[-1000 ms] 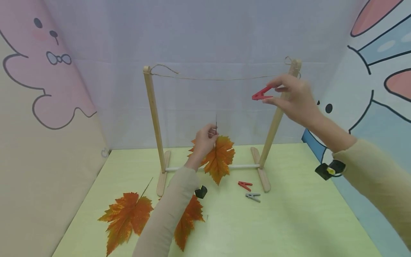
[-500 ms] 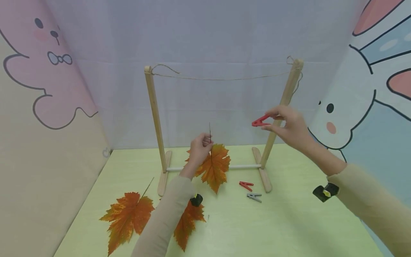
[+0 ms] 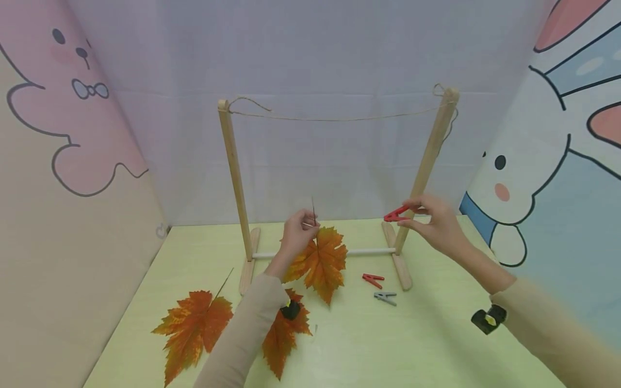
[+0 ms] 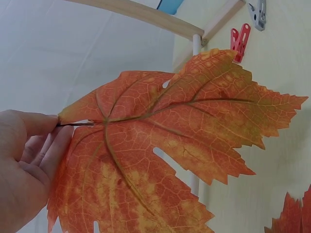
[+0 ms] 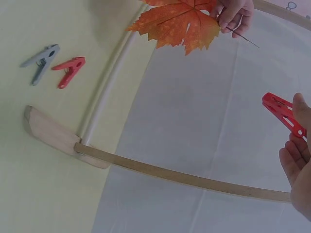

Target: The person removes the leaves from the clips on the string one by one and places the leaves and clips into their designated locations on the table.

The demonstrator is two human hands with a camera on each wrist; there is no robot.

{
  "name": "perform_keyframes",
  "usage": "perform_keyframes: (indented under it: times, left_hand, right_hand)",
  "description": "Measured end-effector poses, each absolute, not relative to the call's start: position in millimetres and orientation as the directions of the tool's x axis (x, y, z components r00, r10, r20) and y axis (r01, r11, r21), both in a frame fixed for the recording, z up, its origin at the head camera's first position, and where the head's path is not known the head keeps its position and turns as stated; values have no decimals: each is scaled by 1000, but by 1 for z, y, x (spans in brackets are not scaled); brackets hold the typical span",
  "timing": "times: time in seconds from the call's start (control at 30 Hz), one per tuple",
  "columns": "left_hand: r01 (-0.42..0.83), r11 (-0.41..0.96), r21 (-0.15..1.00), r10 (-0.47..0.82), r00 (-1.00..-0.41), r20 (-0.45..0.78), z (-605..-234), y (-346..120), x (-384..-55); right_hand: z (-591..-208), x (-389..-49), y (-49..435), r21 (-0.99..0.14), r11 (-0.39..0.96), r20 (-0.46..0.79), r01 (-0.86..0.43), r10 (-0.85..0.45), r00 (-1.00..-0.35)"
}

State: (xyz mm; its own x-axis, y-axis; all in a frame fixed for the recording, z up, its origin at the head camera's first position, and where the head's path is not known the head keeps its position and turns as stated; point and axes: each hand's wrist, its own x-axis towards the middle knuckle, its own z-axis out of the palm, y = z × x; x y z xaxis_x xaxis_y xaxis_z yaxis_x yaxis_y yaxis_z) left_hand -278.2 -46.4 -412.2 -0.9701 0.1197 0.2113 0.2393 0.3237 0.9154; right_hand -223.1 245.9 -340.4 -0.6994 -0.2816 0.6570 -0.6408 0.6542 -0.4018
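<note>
My left hand (image 3: 299, 233) pinches the thin dark stem of an orange maple leaf (image 3: 324, 264), which hangs down from my fingers in front of the wooden stand. In the left wrist view the leaf (image 4: 146, 121) spreads wide, its veined face turned to the camera. Near the stand's right post, my right hand (image 3: 436, 223) holds a red clothespin (image 3: 395, 214) between thumb and fingers at its handle end. The right wrist view shows this clothespin (image 5: 279, 111) with its nose pointing away from the palm. Above both hands, a twine line (image 3: 335, 119) runs between the post tops.
Two more leaves lie on the pale green table: one at the left (image 3: 196, 328), one partly behind my left sleeve (image 3: 283, 339). A red clothespin (image 3: 373, 279) and a grey clothespin (image 3: 385, 298) lie by the stand's right foot (image 3: 401, 272). A white rod (image 3: 368, 251) joins the posts low down.
My right hand has come down from near the twine's height with the red clothespin. My left hand has lowered with the leaf and shifted slightly left.
</note>
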Motion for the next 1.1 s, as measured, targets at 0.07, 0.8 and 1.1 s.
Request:
perform_keyframes:
  times: [0.07,0.8,1.1]
  left_hand:
    - [224,318,921,125,-973,193,-415,-49,-276]
    - [109,168,980,123,-988,89,-442,-80,-254]
    - [16,65,998,20,-1000,15,-456,-87,-243]
  right_hand:
    - [-350,-221,247,-425,655,638,-625,-273,-720]
    - [-421,-194,252,-602,641,457,-476,-212,-864]
    - [-438,-183,256,-619,666,408,-416,-180,-895]
